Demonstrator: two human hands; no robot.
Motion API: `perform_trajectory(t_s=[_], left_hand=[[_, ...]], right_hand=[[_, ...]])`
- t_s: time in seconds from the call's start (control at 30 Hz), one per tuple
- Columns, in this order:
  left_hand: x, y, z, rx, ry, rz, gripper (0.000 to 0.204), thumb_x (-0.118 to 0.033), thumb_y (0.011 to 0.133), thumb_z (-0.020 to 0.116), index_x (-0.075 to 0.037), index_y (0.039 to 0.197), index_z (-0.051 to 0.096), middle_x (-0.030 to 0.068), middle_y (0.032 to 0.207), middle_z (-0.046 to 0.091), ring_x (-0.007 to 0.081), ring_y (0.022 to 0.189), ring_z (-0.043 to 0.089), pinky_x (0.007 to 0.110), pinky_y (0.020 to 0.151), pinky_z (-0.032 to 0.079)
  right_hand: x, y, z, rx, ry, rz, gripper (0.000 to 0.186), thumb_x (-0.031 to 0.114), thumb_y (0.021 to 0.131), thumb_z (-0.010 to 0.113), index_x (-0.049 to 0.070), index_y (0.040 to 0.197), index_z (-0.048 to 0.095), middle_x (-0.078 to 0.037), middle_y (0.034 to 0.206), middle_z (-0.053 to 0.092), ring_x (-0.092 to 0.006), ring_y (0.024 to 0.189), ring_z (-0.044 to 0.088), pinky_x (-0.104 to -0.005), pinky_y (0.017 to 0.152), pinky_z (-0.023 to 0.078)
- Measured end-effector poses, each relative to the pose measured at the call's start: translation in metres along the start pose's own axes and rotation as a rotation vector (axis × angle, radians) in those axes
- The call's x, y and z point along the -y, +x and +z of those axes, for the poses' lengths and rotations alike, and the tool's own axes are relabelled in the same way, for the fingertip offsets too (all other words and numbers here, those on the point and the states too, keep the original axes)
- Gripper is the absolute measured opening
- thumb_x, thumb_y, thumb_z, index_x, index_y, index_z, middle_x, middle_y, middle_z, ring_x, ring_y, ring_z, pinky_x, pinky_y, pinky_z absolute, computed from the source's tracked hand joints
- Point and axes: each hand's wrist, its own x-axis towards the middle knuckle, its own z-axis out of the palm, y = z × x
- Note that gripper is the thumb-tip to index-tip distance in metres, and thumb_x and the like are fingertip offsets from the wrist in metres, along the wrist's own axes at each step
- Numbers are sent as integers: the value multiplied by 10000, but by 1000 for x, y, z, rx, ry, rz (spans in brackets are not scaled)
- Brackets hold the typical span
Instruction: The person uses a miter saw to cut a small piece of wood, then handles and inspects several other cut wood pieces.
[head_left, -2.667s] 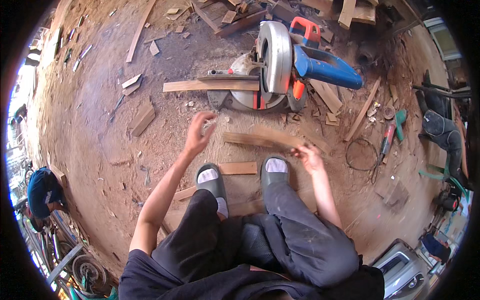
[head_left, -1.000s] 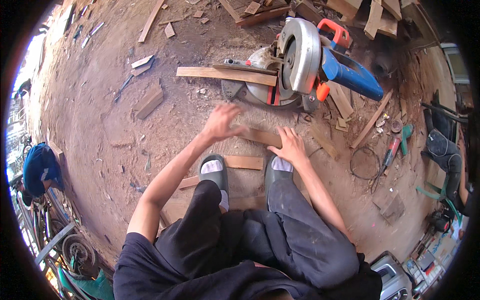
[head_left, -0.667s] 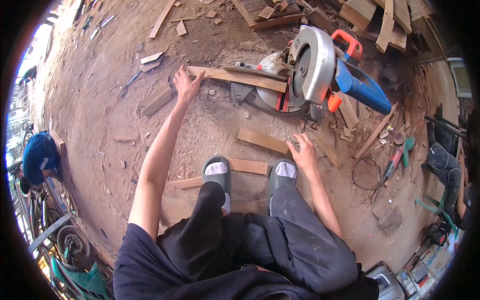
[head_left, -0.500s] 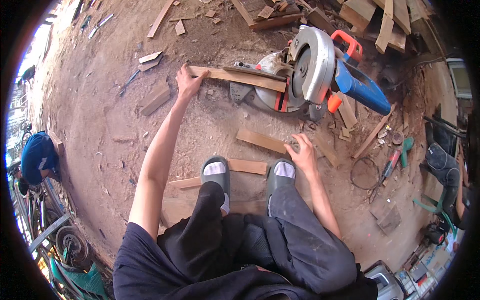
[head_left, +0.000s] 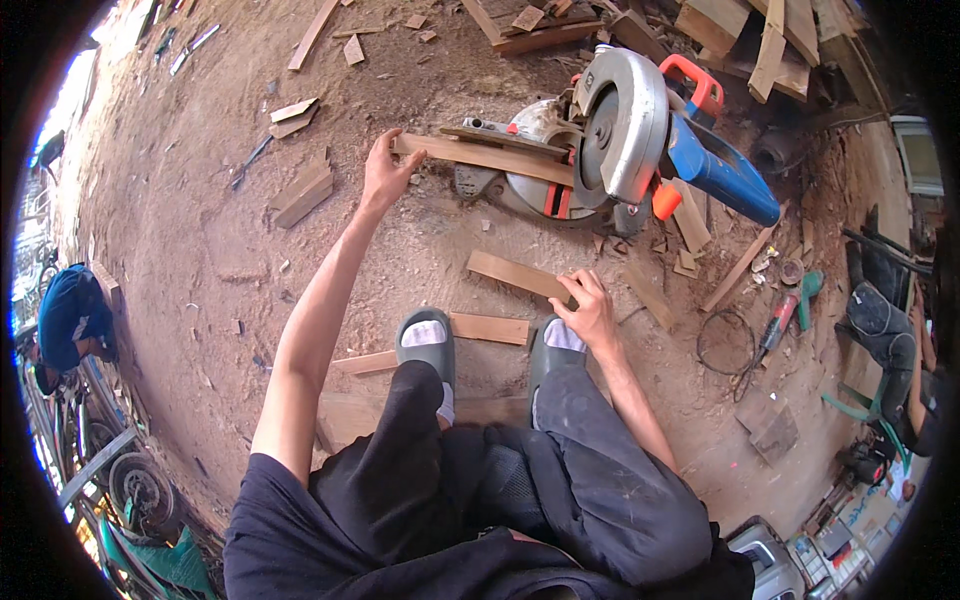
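Note:
My left hand (head_left: 386, 172) grips the left end of a long wooden strip (head_left: 485, 155), thumb on the near side and fingers on the far side. That strip lies on the base of a miter saw (head_left: 612, 130) with a silver blade guard and a blue handle, its right end by the blade. My right hand (head_left: 590, 310) is closed on the right end of a short wooden board (head_left: 513, 273), in front of my right foot. Another wooden piece (head_left: 490, 328) lies between my sandals, and a further strip (head_left: 365, 362) sits left of my left foot.
Wood offcuts (head_left: 308, 195) and scraps are scattered over the dirt ground. A pile of timber (head_left: 720, 25) stands at the far right. To the right lie a red and green power tool (head_left: 780, 322) and a looped cable (head_left: 727, 342). People and bicycles are at the left edge.
My right hand has closed on the end of the short board, its fingers drawn in from a looser reach. The left hand keeps its hold on the strip, shifted slightly right.

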Motion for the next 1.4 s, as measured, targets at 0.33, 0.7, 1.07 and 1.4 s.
perform_trajectory(t_s=[0.33,0.7,1.07,1.4], left_hand=[[-26,-8,0,136,-120,-74,574,-309,925,787,-86,1409,573,161,1209,696,252,1092,669,380,906,545],[-15,-6,6,150,-282,-94,526,-219,928,795,-107,1402,597,125,1143,698,167,963,674,321,789,571],[-4,-1,13,169,-320,-98,510,-219,923,798,-126,1393,623,104,1123,704,154,933,664,311,786,569],[-9,4,19,188,-335,-88,515,-219,917,801,-114,1391,630,127,1168,703,173,976,677,316,809,578]], right_hand=[[-56,51,-41,-253,-79,-52,429,178,848,808,41,1232,673,-133,1131,643,-328,1087,646,-420,925,524],[-124,122,-51,-86,-134,140,807,239,848,818,-6,1488,392,-248,1509,428,-419,1394,426,-446,1141,386],[-137,142,-50,-11,36,230,967,178,749,848,26,1540,313,-221,1568,345,-392,1498,275,-471,1256,196],[-181,152,-41,-31,-156,84,754,239,780,823,76,1416,453,-169,1463,474,-393,1412,387,-496,1205,276]])
